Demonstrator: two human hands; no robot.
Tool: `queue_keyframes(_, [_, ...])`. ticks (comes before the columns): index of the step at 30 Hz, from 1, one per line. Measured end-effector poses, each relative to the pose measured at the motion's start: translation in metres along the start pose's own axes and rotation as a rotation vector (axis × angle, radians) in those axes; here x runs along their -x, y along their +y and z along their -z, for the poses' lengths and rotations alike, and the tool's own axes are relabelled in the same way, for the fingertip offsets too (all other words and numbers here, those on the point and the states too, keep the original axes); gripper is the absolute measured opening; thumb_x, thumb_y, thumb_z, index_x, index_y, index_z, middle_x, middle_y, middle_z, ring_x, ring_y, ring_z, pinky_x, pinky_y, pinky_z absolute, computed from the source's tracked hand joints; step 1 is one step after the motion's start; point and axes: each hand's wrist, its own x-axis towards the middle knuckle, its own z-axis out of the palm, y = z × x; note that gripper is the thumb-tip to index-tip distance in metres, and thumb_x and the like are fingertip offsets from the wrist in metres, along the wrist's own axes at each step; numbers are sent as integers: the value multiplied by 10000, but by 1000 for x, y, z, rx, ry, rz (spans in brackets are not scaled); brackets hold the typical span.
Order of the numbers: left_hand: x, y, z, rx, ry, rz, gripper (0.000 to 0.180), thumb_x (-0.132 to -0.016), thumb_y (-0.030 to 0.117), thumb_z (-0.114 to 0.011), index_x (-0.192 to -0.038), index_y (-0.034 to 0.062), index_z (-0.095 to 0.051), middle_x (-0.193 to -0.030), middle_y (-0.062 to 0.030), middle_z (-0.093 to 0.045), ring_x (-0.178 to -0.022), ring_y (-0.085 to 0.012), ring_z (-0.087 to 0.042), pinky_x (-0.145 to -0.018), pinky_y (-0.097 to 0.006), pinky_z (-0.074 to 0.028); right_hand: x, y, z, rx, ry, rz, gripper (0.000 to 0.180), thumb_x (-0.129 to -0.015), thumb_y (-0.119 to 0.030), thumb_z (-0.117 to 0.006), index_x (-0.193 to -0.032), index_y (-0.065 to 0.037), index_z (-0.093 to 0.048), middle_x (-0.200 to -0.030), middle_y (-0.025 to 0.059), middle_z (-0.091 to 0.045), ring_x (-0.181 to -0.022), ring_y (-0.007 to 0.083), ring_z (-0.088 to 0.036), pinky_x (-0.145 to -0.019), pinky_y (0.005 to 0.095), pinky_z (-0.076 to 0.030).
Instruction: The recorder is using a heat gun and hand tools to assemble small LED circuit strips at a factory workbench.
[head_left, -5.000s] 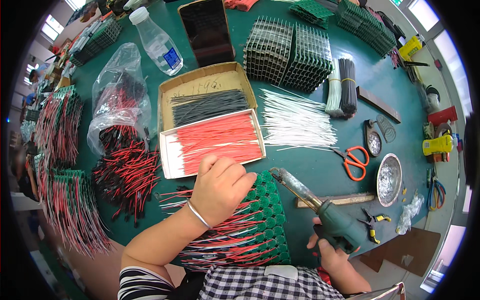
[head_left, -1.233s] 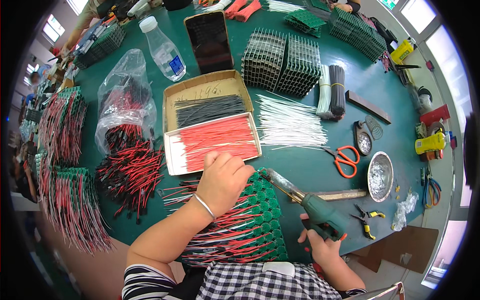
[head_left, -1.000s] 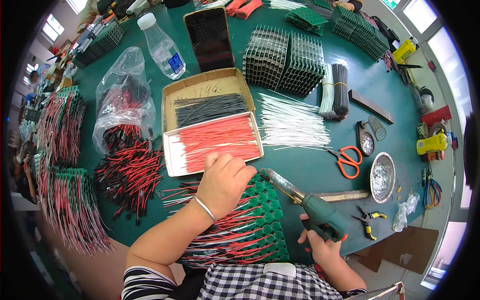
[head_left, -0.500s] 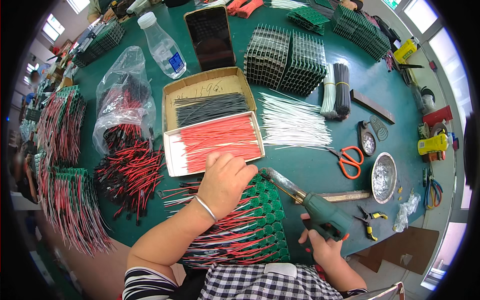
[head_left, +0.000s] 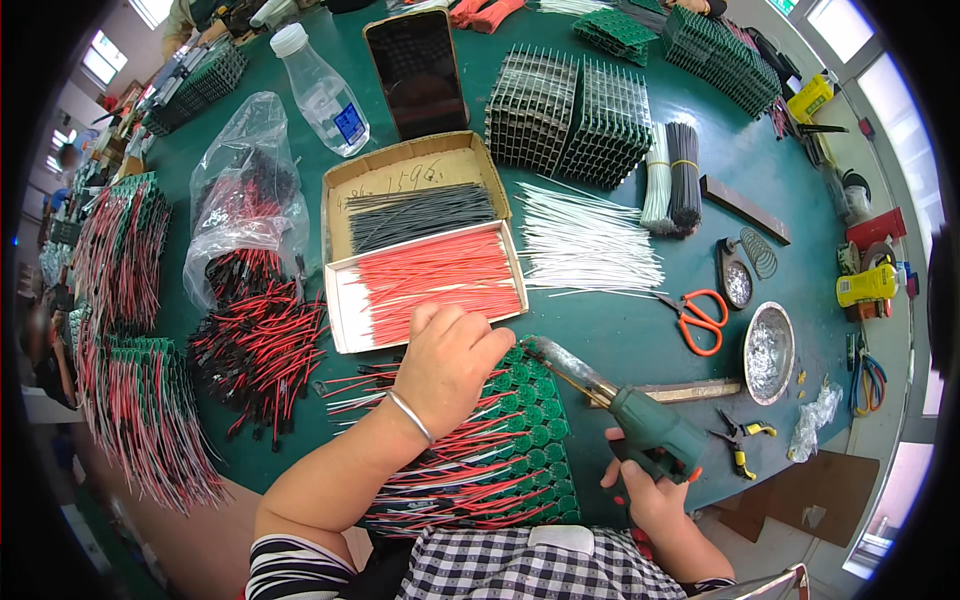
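My right hand (head_left: 655,498) grips the handle of a green soldering gun (head_left: 655,432). The gun's metal barrel slants up to the left, and its tip is close to the far edge of a panel of round green circuit boards (head_left: 535,440). Rows of red, white and black wires (head_left: 450,470) trail leftward off that panel. Over the panel's far left part, my left hand (head_left: 455,365) is closed, thumb and fingers pinched beside the gun's tip; whatever they hold is hidden. Just beyond it lies a white box (head_left: 345,310) of red wires (head_left: 430,280).
Behind are a carton of black wires (head_left: 425,215), loose white wires (head_left: 590,240), a phone (head_left: 418,75) and a bottle (head_left: 325,100). Orange-handled scissors (head_left: 705,322), a metal dish (head_left: 768,355) and pliers (head_left: 742,440) lie right. Bagged red-black leads (head_left: 260,350) and wired panels (head_left: 150,420) sit left.
Both hands stay almost still. The soldering gun has shifted very slightly, with its tip still beside my left fingers.
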Motion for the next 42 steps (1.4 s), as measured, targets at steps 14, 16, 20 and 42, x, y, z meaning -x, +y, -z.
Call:
queue_keyframes(14, [2,5,3,-78,89,-17,199,-643,77,-728,-778,152,-603,-800,57,-586,-794,-177,-543,-771,-392,-299,1,4,2,1,26,81,508,-846,-162,-601,-1279,34,-421,-1115,194,-586,-590,208,-612,-543,315,-519])
queue_keyframes(16, [2,3,1,-84,141,-6,204,-638,71,-727,-746,155,-575,-789,60,-584,-793,-173,-540,-758,-400,-294,1,5,2,-4,28,80,506,-846,-160,-600,-1278,35,-422,-1114,194,-586,-589,208,-612,-543,315,-519])
queue_keyframes(20, [1,3,2,-65,159,13,214,-635,70,-727,-727,154,-553,-786,60,-588,-791,-177,-539,-759,-396,-296,1,5,3,-2,35,75,502,-846,-152,-595,-1277,38,-421,-1111,196,-586,-589,209,-611,-545,318,-520])
queue_keyframes(42, [2,7,5,-172,87,10,257,-728,87,-641,-961,174,-708,-754,49,-530,-751,-148,-518,-756,-369,-285,0,-1,3,-113,48,34,421,-834,-34,-559,-1238,40,-468,-1126,163,-605,-668,167,-629,-623,298,-519])
